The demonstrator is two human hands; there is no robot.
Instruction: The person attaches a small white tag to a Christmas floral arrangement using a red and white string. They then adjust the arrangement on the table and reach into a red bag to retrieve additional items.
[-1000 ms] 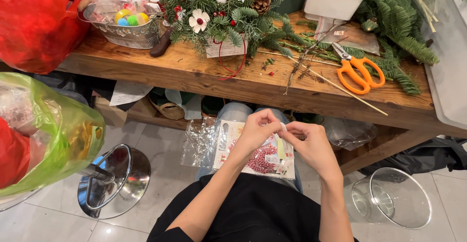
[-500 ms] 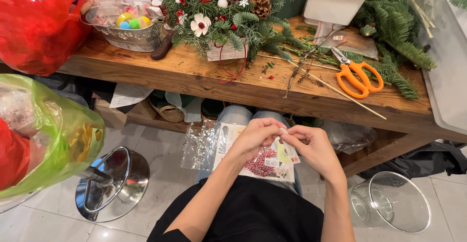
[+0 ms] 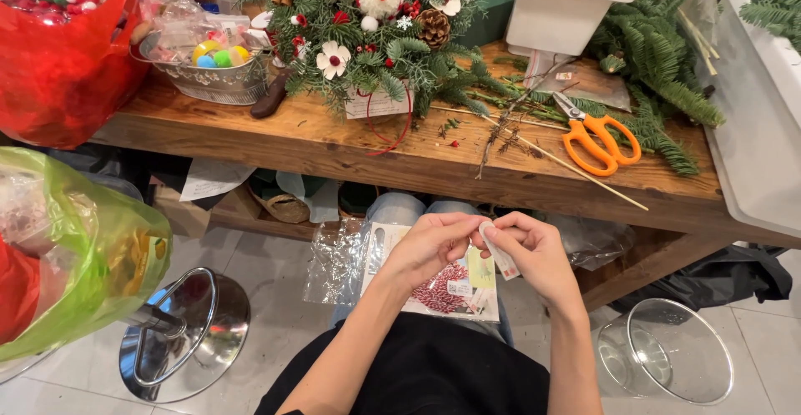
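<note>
A seated person seen from above, wearing a black top and light blue jeans; both forearms are bare, and the left hand (image 3: 430, 248) and right hand (image 3: 534, 256) wear no gloves or rings

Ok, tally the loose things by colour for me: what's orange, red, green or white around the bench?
Orange: 1, scissors
Red: 1, bag
Green: 1, bag
White: 2, tub, bin
Total: 5
Both hands, left hand and right hand, hold a small paper tag.
</note>
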